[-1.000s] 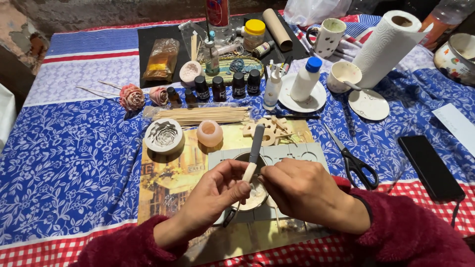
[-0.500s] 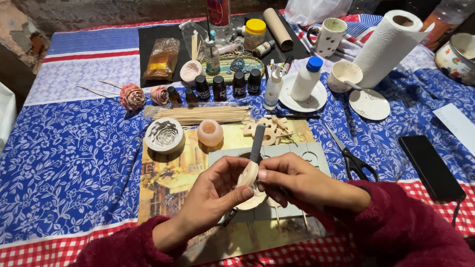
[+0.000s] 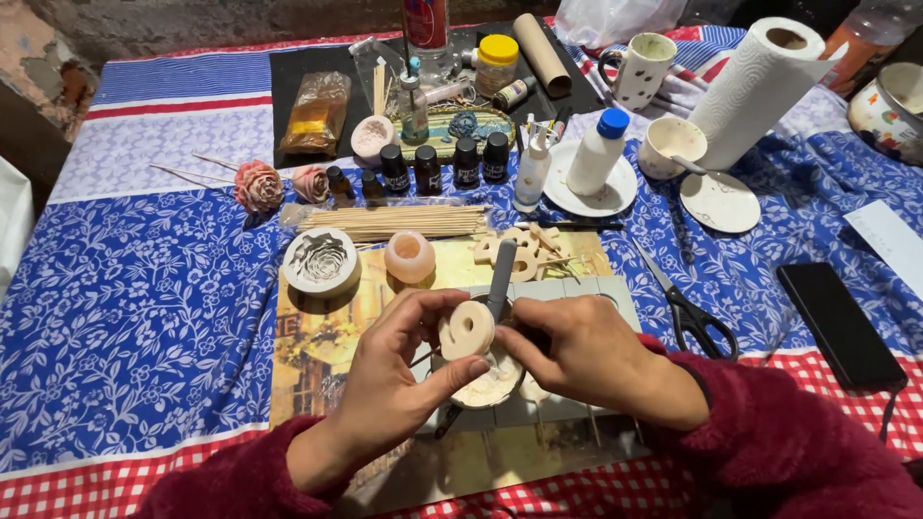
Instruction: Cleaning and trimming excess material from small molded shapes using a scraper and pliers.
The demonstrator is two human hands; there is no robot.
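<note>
Over the glossy printed mat (image 3: 317,336) at the table's near edge, my left hand (image 3: 404,370) pinches a pale, matte, ring-shaped cast piece (image 3: 467,330) between thumb and fingertips, its central hole turned towards me. Beside it, my right hand (image 3: 577,351) is closed around a slim grey tool (image 3: 500,279) whose rounded handle stands up past the ring; its working end is hidden behind the ring, so I cannot tell whether it touches. Directly beneath both hands sits a small round bowl (image 3: 490,389) holding off-white powdery material, resting on a grey segmented tray (image 3: 577,288). Just beyond, on the mat, lie a white silicone rose mould (image 3: 320,259) with deep petal grooves, a translucent peach cup-shaped mould (image 3: 410,256), and a loose heap of cream-coloured ring casts (image 3: 514,252). A bundle of thin wooden skewers (image 3: 394,221) lies crosswise behind them. Black-handled scissors (image 3: 685,303) rest to the right on the blue floral tablecloth (image 3: 144,317), with a flat black phone (image 3: 838,322) farther right. At the far side stand dark glass dropper bottles (image 3: 428,168), a white squeeze bottle with a blue cap (image 3: 598,149) on a saucer, and a roll of paper towel (image 3: 755,86). Both my sleeves are fuzzy maroon fabric.
</note>
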